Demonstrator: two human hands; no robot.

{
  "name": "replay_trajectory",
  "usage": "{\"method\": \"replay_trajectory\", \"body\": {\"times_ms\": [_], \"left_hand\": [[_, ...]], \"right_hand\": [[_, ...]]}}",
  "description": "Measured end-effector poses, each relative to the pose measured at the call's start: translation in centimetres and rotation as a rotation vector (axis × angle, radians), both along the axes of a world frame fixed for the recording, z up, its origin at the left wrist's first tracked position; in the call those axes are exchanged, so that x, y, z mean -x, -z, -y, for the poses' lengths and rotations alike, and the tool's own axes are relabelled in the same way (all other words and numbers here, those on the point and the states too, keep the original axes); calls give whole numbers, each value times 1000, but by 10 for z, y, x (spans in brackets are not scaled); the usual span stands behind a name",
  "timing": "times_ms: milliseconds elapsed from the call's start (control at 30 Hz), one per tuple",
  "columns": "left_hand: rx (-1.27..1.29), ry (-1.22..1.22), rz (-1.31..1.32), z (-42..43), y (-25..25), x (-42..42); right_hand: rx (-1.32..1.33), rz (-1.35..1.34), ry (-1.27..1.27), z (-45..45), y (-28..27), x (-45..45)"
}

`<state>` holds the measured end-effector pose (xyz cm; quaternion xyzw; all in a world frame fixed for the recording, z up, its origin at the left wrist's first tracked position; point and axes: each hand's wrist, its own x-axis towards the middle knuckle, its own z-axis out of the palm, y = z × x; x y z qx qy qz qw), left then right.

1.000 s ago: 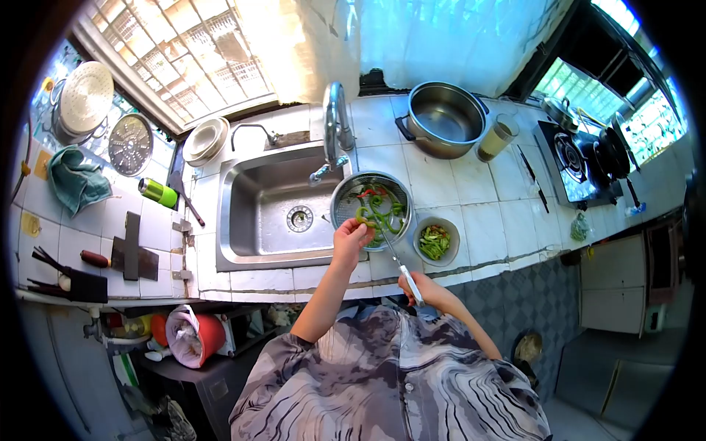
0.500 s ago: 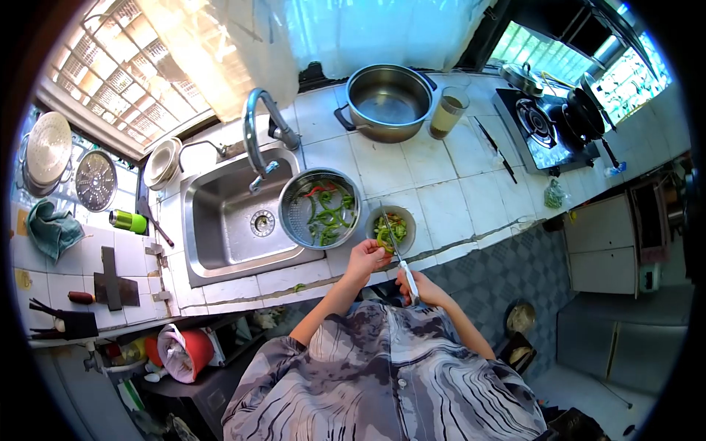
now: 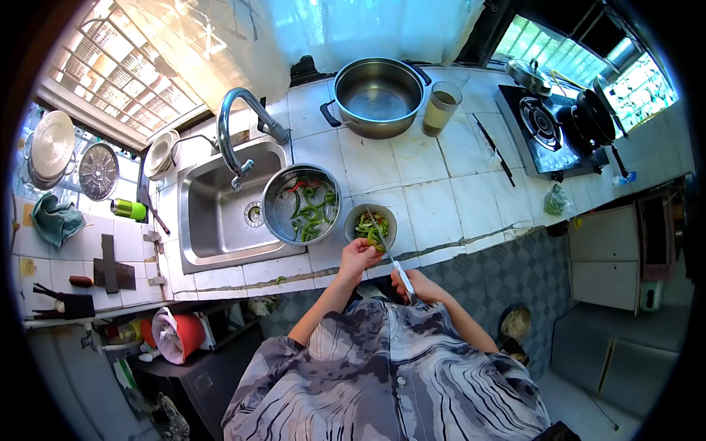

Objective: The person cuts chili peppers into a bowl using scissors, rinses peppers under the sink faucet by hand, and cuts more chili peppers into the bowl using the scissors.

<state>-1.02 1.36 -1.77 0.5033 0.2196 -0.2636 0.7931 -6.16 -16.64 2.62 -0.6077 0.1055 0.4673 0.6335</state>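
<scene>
My left hand [image 3: 358,257] pinches a green pepper [image 3: 376,242] at the near rim of a small bowl [image 3: 391,240]. Cut green pieces with bits of red [image 3: 365,223] lie in that bowl. My right hand [image 3: 414,286] is closed round white-handled scissors [image 3: 402,278], whose blades reach over the bowl beside the pepper; how far apart the blades are I cannot tell. Left of the bowl, a steel colander [image 3: 271,220] holds long green peppers [image 3: 312,213] and a few red ones, partly resting over the sink's edge.
The sink [image 3: 209,228] and its curved faucet [image 3: 226,136] are at left. Behind the bowl stand a large pot [image 3: 379,125] and a glass of cloudy liquid [image 3: 440,114]. A dark thin utensil [image 3: 494,149] lies before the gas stove [image 3: 540,140]. The counter's front edge [image 3: 434,255] is cracked.
The view has shifted slightly, so the counter things sit further left. Both hands keep their hold on the pepper and scissors, and the pepper stays beside the blades.
</scene>
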Motion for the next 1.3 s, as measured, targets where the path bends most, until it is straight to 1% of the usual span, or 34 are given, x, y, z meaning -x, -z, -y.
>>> {"method": "replay_trajectory", "body": {"times_ms": [167, 233, 267, 467, 533, 567, 633, 667, 767, 833, 967, 1033, 1067, 1133, 1233, 1300], "left_hand": [[-5, -47, 9, 4, -2, 2], [-17, -61, 0, 6, -4, 2], [-19, -63, 2, 6, -5, 3], [-23, -68, -3, 7, -6, 3], [-9, -84, 1, 7, -6, 3], [-9, -84, 2, 7, -6, 3], [-12, -88, -2, 7, -6, 3], [-12, -89, -2, 7, -6, 3], [-6, -84, -9, 7, -6, 4], [-14, -67, -18, 7, -7, 4], [-24, -38, -32, 6, -9, 3], [-22, -33, -34, 6, -9, 4], [-21, -34, -35, 7, -9, 4], [-14, -17, -43, 6, -10, 5], [-2, -28, -58, 6, -9, 4], [-3, -26, -60, 6, -10, 4]], "right_hand": [[-6, -23, -6, 7, 3, -4], [10, 120, -66, 9, 10, -3], [7, 121, -68, 10, 9, -4], [-15, -28, -89, 15, -1, -11], [27, 36, -70, 14, -1, -9], [27, 37, -69, 14, 2, -9], [-17, 146, -94, 12, 5, -8], [-16, 146, -95, 12, 3, -8], [-26, 72, -48, 12, -3, -9], [17, 6, -44, 13, -3, -10], [40, 29, -73, 15, -1, -8], [-58, 68, -116, 16, 10, -7], [-58, 68, -117, 18, 11, -7], [0, -29, -107, 19, 10, -8], [6, -56, -130, 21, 0, -10], [6, -36, -137, 21, 8, -7]]}}
